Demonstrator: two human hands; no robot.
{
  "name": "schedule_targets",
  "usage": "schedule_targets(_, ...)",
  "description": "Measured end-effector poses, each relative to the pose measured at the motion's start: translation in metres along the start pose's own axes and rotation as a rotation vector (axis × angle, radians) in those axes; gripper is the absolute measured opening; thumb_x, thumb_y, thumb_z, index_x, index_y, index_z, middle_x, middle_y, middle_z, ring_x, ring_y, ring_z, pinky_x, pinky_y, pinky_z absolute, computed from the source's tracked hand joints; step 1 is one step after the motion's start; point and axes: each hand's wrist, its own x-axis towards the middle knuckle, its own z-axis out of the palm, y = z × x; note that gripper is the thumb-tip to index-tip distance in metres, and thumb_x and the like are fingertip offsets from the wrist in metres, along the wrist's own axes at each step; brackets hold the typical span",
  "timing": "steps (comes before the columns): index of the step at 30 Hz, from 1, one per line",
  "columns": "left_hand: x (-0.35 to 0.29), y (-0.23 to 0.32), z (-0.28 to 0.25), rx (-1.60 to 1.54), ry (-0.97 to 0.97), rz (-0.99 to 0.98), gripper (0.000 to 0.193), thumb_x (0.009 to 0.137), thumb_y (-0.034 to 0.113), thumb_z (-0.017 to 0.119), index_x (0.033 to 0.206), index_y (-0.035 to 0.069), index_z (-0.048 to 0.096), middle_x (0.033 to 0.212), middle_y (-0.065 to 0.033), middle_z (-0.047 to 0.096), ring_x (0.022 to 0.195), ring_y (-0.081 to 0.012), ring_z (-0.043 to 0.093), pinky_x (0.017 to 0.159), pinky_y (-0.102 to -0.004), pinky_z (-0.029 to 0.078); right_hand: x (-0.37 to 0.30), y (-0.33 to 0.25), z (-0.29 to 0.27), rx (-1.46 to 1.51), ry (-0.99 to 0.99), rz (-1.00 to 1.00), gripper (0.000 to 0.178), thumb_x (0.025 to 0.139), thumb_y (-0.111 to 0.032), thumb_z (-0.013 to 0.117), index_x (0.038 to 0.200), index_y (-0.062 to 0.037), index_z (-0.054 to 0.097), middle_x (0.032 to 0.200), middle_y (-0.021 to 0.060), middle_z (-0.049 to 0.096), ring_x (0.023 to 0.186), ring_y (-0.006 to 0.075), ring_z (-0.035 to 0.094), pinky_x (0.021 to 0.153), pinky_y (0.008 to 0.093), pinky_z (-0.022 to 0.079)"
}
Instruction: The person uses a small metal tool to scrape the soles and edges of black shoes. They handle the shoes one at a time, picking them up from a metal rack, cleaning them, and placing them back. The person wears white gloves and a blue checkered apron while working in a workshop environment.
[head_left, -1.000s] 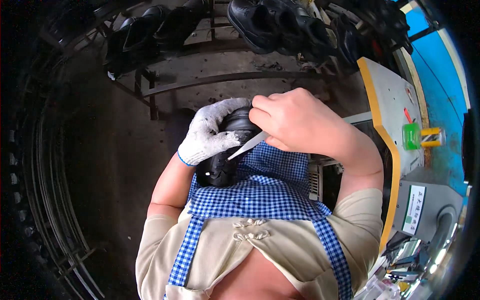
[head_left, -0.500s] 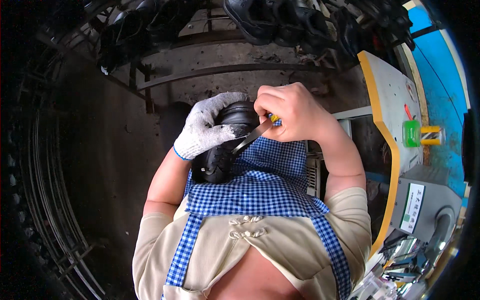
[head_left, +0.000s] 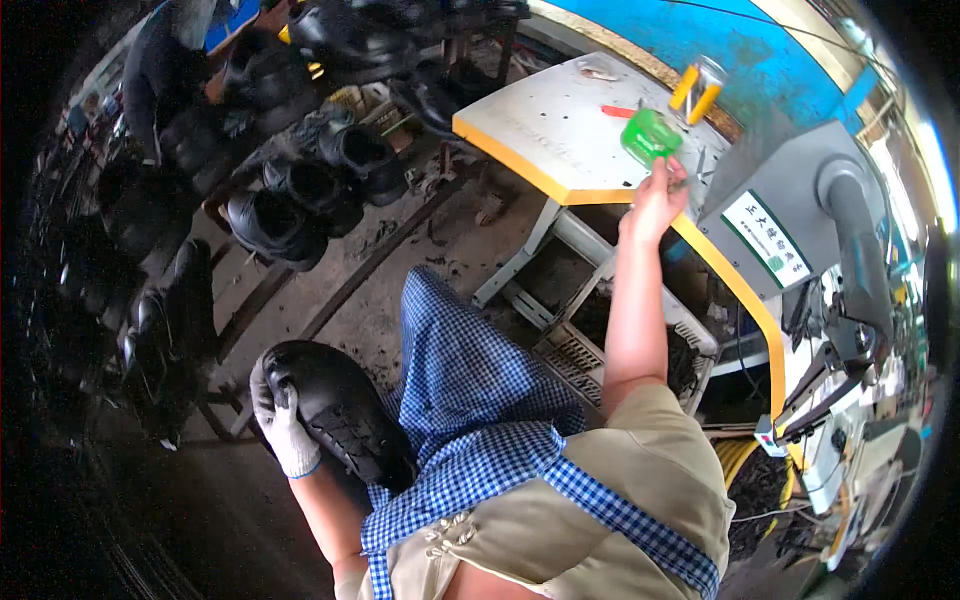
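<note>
Black and softly glossy, one lace-up shoe (head_left: 335, 395) sits beside the lap of the blue-and-white checked apron (head_left: 465, 360), its smooth rounded end away from the body and its lacing along the lower-left side. The left hand (head_left: 282, 415), in a grimy white knit glove, has its fingers clasped round the shoe's edge. The bare right hand (head_left: 652, 205) reaches over the worktop (head_left: 545, 125) to one green container (head_left: 650, 138) — whether the fingers pinch the dark bit at their tips, I cannot tell. Beside it stand one clear jar (head_left: 698, 90) with yellow bands and one red tool (head_left: 618, 111), lying flat; the contents of container and jar cannot be made out. Beneath, a pale plastic crate (head_left: 572, 372) holds dark scraps (head_left: 683, 362). Three more black shoes (head_left: 310, 195) line the nearer rack row.
</note>
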Motion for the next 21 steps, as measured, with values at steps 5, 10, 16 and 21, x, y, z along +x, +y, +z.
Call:
schedule_targets(5, 0.002, 0.012, 0.018, 0.03, -0.044, -0.001, 0.051, 0.08, 0.024, 0.072, 0.123, 0.002, 0.055, 0.115, -0.0057, 0.06, 0.104, -0.018, 0.056, 0.095, -0.0322, 0.043, 0.067, 0.024, -0.025, -0.279, 0.075, -0.199, 0.033, 0.083, -0.005, 0.069, 0.113, -0.0002, 0.055, 0.077, -0.0009, 0.051, 0.068, 0.0065, 0.047, 0.061, 0.0226, 0.04)
schedule_targets(10, 0.004, 0.006, 0.013, -0.014, -0.037, -0.043, 0.053, 0.079, 0.02, 0.073, 0.125, 0.001, 0.053, 0.116, -0.0064, 0.06, 0.106, -0.0183, 0.056, 0.096, -0.0325, 0.042, 0.09, 0.04, -0.031, -0.262, -0.067, -0.232, 0.023, 0.087, -0.014, 0.069, 0.103, 0.0016, 0.067, 0.082, 0.0038, 0.063, 0.074, 0.0059, 0.054, 0.065, 0.0211, 0.043)
schedule_targets(16, 0.011, -0.002, 0.005, -0.072, -0.051, -0.067, 0.05, 0.081, 0.007, 0.068, 0.127, 0.0, 0.051, 0.12, -0.0071, 0.059, 0.11, -0.018, 0.055, 0.1, -0.0316, 0.041, 0.062, -0.001, -0.016, -0.253, -0.015, -0.182, 0.023, 0.093, -0.019, 0.061, 0.104, 0.0005, 0.068, 0.083, 0.0022, 0.063, 0.063, 0.0048, 0.05, 0.054, 0.0218, 0.04)
schedule_targets(21, 0.014, -0.004, 0.01, -0.024, -0.052, -0.122, 0.048, 0.08, 0.003, 0.067, 0.126, 0.001, 0.052, 0.119, -0.0068, 0.059, 0.109, -0.0172, 0.056, 0.099, -0.0307, 0.042, 0.001, -0.025, 0.02, 0.2, -0.189, 0.23, 0.028, 0.094, -0.021, 0.06, 0.114, -0.001, 0.062, 0.086, 0.0014, 0.058, 0.059, 0.004, 0.047, 0.041, 0.018, 0.029)
